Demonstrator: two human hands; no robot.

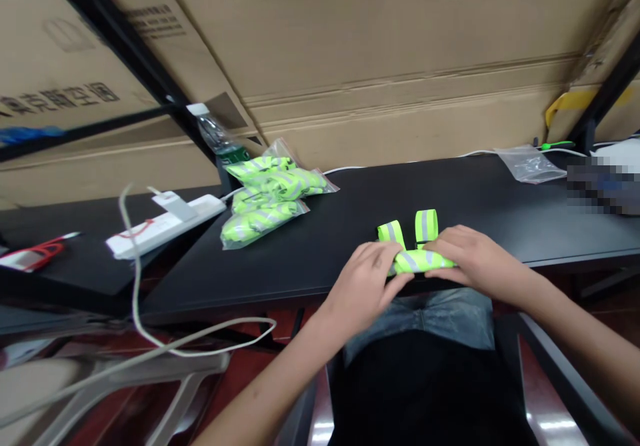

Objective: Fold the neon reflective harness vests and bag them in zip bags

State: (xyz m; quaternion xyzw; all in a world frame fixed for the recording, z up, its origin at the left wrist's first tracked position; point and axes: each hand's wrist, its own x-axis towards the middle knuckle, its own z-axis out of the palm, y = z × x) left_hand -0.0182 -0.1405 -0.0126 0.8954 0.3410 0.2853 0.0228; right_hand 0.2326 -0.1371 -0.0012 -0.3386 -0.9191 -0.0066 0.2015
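Both my hands grip a rolled neon yellow-green reflective strap (pixel 421 261) with silver stripes, close to the front edge of the black table. My left hand (pixel 367 276) closes round its left end, thumb below and fingers above. Round the right end my right hand (pixel 467 256) is closed the same way. Two strap loops (pixel 427 225) stick up behind the roll, and a dark piece shows at the base of the right one. The ends of the roll are hidden under my fingers.
Several clear bags (pixel 265 223) of matching straps lie piled at left, by a plastic bottle (pixel 215 136). A white power strip (pixel 165 226) with cables is farther left. A flat clear bag (pixel 530 164) lies at back right. Cardboard boxes (pixel 400 46) stand behind the table (pixel 350 213).
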